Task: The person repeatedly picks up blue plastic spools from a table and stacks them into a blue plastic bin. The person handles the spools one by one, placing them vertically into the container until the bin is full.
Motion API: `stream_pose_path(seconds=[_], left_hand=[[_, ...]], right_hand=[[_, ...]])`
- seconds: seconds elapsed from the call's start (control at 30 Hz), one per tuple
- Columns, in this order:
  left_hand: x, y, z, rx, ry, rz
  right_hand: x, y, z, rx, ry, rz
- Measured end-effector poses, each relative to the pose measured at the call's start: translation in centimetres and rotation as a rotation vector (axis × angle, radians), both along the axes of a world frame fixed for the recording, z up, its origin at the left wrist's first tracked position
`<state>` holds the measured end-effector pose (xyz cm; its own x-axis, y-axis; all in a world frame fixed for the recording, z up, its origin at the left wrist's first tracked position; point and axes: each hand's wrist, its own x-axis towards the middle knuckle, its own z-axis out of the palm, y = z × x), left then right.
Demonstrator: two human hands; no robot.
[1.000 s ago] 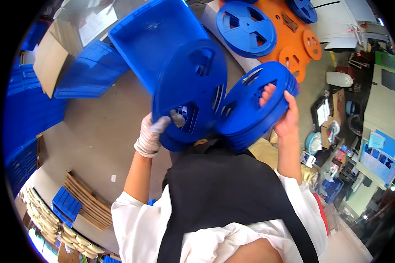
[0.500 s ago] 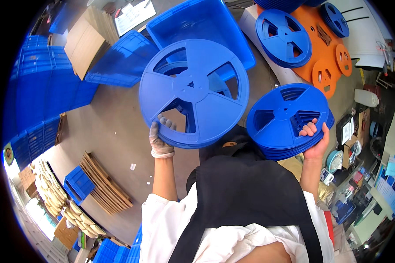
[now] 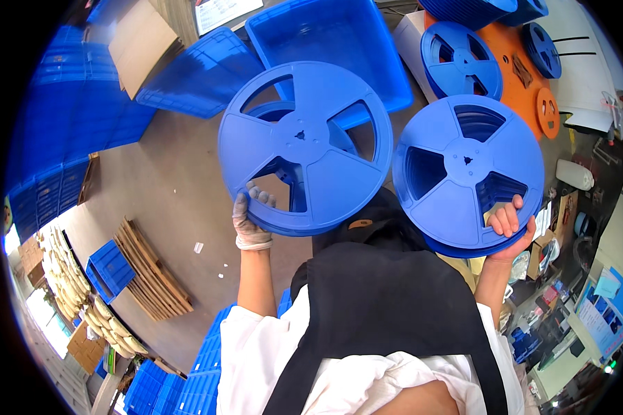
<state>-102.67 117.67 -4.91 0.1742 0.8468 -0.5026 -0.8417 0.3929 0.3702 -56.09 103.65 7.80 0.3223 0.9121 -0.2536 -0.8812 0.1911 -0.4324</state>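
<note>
My gloved left hand (image 3: 250, 220) grips a stack of blue plastic reels (image 3: 332, 183) by the lower left rim, its fingers curled through a cutout. Bare-skinned, my right hand (image 3: 512, 232) is closed on a second stack of blue reels (image 3: 432, 221), its fingers reaching into the lower right cutout and its thumb at the rim. Both stacks are held up side by side, flat faces showing, with a small gap between them. How many reels each stack has is hidden behind the top ones.
A large blue bin (image 3: 325, 41) stands ahead, beside an upright blue crate (image 3: 204, 76). More blue reels (image 3: 462, 59) lie on an orange surface (image 3: 516, 104) at the far right. Blue crates (image 3: 83, 117) are piled at the left, with brown slats (image 3: 152, 270) on the floor.
The right-hand stack has risen and turned its face more toward me, bringing it level with the left stack. The left-hand stack has stayed nearly in place. The surroundings have shifted slightly.
</note>
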Motion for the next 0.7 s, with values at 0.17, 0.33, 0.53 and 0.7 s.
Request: stream_pose_path(seconds=[0.17,0.33,0.53,0.7], left_hand=[[0.0,1.7,-0.9,0.102,-0.386,-0.059],[6.5,3.7,2.2,0.103,0.127,-0.319],[7.9,2.6,2.7,-0.001,0.763,-0.6],[10.8,-0.3,3.1,0.468,0.827,-0.619]], right_hand=[[0.5,-0.1,-0.5,0.082,0.097,-0.015],[0.3,0.7,-0.4,0.157,0.106,-0.021],[-0.1,1.1,-0.5,0.289,0.208,-0.015],[-0.3,2.5,-0.1,0.212,0.291,-0.008]])
